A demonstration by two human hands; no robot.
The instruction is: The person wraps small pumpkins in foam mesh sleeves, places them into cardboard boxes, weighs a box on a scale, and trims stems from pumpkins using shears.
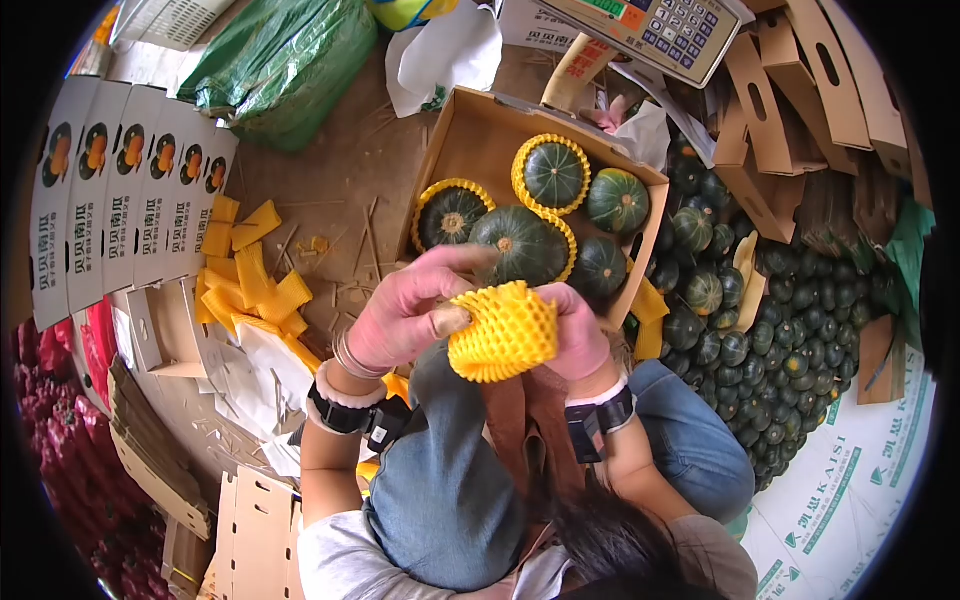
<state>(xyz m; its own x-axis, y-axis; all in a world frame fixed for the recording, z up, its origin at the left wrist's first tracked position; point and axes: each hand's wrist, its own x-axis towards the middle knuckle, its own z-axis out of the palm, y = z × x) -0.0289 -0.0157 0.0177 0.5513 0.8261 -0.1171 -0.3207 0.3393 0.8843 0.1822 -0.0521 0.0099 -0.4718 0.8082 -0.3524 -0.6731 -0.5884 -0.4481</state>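
A yellow foam net sleeve [503, 330] is held up over my lap, between my two hands. My right hand [578, 335] has its fingers wrapped round the right end of the sleeve. On the other side, my left hand [395, 310] has its thumb pressed to the sleeve's left edge, with its fingers curled above. Just beyond the hands stands a cardboard box [470, 125] of dark green squashes. In it, one squash [553, 174] and another squash [452, 214] wear yellow nets, while a squash [617, 201] at the right is bare. A large squash [520, 243] sits nearest the left fingers.
Yellow nets [265, 290] lie scattered on the floor to the left, near printed white cartons [130, 190]. A big pile of squashes [790, 330] spreads to the right. A weighing scale [665, 35] stands beyond the box, beside folded cardboard boxes [790, 100].
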